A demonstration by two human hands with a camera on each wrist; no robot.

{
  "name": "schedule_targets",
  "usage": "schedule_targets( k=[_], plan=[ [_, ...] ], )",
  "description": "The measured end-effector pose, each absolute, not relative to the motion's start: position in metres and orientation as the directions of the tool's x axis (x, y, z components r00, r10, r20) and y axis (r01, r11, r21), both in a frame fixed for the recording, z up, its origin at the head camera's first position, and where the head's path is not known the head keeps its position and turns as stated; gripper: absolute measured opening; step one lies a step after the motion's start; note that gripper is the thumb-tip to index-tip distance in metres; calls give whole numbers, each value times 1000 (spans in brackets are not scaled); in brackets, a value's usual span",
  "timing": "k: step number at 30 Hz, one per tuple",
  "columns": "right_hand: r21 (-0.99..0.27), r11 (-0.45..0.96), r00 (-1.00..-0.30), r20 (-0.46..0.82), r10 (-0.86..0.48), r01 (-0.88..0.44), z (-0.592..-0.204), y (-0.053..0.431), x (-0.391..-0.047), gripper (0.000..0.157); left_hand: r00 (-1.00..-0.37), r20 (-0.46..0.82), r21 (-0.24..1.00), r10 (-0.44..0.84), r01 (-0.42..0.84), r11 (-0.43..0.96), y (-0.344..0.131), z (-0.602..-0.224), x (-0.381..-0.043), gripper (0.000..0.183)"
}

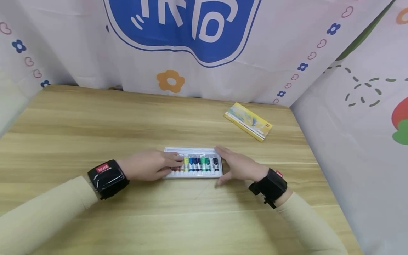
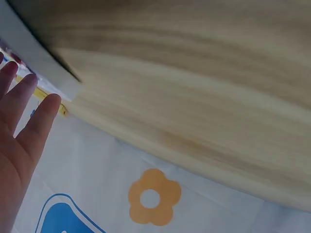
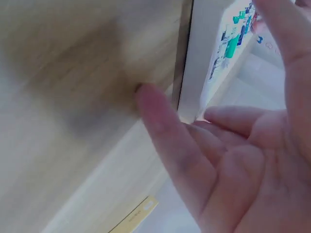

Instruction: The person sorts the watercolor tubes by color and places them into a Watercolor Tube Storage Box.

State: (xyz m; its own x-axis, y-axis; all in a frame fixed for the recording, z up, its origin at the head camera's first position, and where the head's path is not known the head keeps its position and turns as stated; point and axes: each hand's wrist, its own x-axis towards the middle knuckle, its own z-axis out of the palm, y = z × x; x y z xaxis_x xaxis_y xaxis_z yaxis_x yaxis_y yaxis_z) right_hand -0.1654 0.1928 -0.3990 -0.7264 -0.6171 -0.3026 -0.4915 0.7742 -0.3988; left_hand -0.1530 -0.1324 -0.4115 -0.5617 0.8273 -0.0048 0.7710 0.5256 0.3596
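Observation:
A white tray lies on the wooden table, holding a row of small paint tubes in several colours, from reds at the left to black at the right. My left hand reaches over the tray's left end, its extended fingers covering some of the reddish tubes. At the opposite end, my right hand is spread around the right edge, fingertips near the far corner and thumb near the front corner. In the right wrist view, the fingers are loosely extended beside the tray wall. Neither hand visibly grips the tray.
A flat yellow box with a printed picture lies at the table's back right. Behind the table hangs a white printed cloth, and another printed cloth stands along the right side.

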Motion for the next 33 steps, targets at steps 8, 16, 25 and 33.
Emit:
schedule_targets(
  k=[8, 16, 25, 33],
  plan=[
    [-415, 633, -580, -263, -771, -653, -402, 192, -151, 106, -553, -43, 376, 832, 763, 526, -143, -420, -141, 52],
    [-395, 620, -543, -299, -785, -678, -404, 192, -150, 99, -532, -62, 365, 845, 776, 515, -146, -423, -139, 62],
    [-344, 608, -536, -287, -794, -715, -403, 176, -151, 101, -526, -60, 353, 848, 784, 511, -133, -427, -136, 68],
    [-337, 631, -548, -316, -775, -699, -411, 174, -146, 103, -525, -118, 296, 843, 791, 535, -125, -429, -135, 72]
  ],
)
